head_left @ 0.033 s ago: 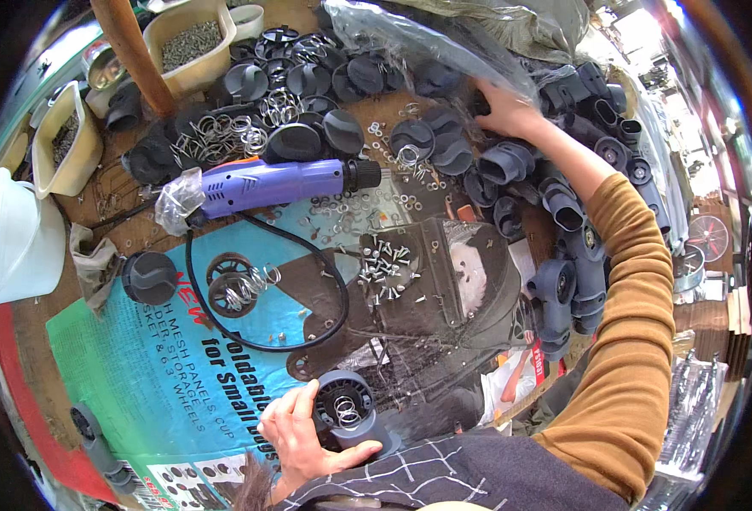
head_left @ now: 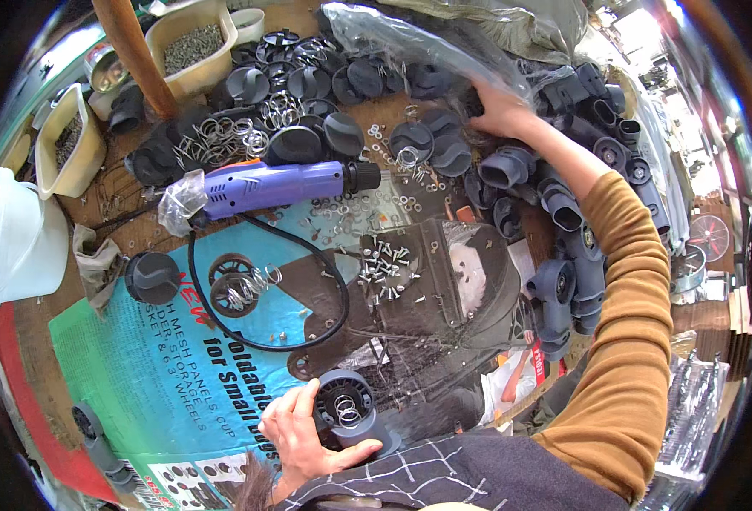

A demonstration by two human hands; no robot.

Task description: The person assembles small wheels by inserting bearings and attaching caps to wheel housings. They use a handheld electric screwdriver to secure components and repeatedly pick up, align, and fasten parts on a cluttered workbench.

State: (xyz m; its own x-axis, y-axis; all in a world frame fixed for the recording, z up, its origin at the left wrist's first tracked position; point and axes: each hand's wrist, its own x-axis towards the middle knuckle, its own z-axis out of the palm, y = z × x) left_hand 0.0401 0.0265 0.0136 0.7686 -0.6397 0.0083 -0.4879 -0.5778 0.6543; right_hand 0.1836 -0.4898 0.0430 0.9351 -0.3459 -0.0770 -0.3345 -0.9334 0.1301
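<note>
Bracing a stiff, light-looking plastic wheel (head_left: 348, 409) by its rim, left hand (head_left: 301, 436) half-curled; right hand (head_left: 499, 109) spread flat among dark parts (head_left: 555, 204), gripping nothing.

A single view, taken from a wide fisheye camera worn on the person's head, looks steeply down onto a cluttered workbench covered by a printed blue-and-green cardboard sheet (head_left: 137, 366). It sits close: the person's checked dark garment (head_left: 444, 481) fills the lower edge of the frame, and the mustard-sleeved right arm (head_left: 631, 341) rises along the right side toward the upper centre. Straight edges bow toward the dark circular rim. The far bench edge, with a beige plastic tub of small metal parts (head_left: 193, 43), lies at upper left.
</note>
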